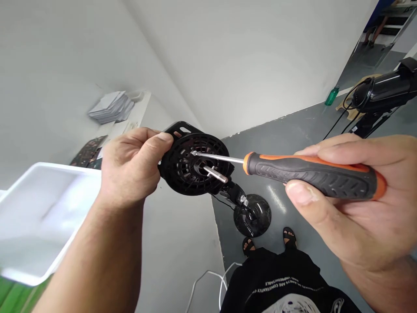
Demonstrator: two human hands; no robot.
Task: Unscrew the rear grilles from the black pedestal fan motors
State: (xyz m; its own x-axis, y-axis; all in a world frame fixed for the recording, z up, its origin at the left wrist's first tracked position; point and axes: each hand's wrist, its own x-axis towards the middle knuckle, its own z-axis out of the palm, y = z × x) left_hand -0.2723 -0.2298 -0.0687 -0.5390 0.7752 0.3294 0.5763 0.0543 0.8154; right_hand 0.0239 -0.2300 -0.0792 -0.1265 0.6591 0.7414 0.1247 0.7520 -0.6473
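My left hand (133,163) grips the rim of a black fan motor housing (176,174), thumb on its slotted front. A bare metal shaft (216,174) sticks out from the housing's middle. In my right hand (358,217) is a screwdriver (312,174) with a black and orange handle. Its tip, with what looks like a small screw (194,153) at the end, is at the housing's face above the shaft; whether the screw sits in a hole I cannot tell. Below, the housing joins a black stand with a round base (252,217) on the floor.
A white tray (42,221) lies at the left, near a stack of papers (112,107). Another black fan motor (381,93) stands at the right, with a green bottle (331,96) behind. A white wall (260,56) rises ahead. A bent white wire frame (208,273) is at the bottom.
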